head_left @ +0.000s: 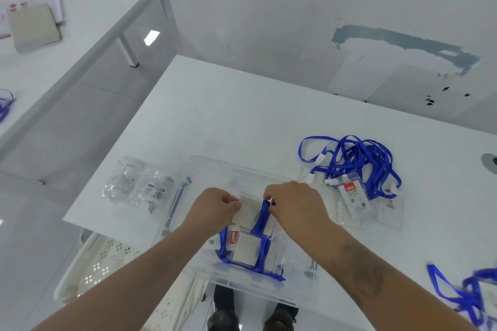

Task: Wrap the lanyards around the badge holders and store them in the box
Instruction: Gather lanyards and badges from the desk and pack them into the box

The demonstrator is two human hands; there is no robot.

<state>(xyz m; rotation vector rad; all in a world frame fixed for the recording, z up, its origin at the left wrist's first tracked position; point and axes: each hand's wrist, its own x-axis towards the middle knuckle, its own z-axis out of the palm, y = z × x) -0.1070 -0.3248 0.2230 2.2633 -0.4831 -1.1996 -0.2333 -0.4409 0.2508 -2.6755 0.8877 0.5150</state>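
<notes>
A: From the head view, what is being held over the clear box (199, 169)?

B: A badge holder (248, 211) is gripped above the box's middle. Its left edge is pinched by the left hand (215, 207), fingers curled closed on it. The blue lanyard (262, 219) banded across the holder is pinched at its upper end by the right hand (294, 203), thumb and fingertips pressed together on the strap.

A: What is seen elsewhere, relative to the box?

B: A wrapped holder (246, 248) is already lying inside the box, toward its near wall. A tangled pile of lanyards (355, 162) with unwrapped holders is lying just right of the box, a second blue tangle (468, 290) farther right at the near edge, and crinkled plastic bags (139, 185) just left of it.

A: What could go wrong?

B: The wrap is judged the weak point. If the strap end is released without being tucked, the band could be loosened and unwound as the holder is dropped in. The loose end could also be snagged on the wrapped holder below.
</notes>
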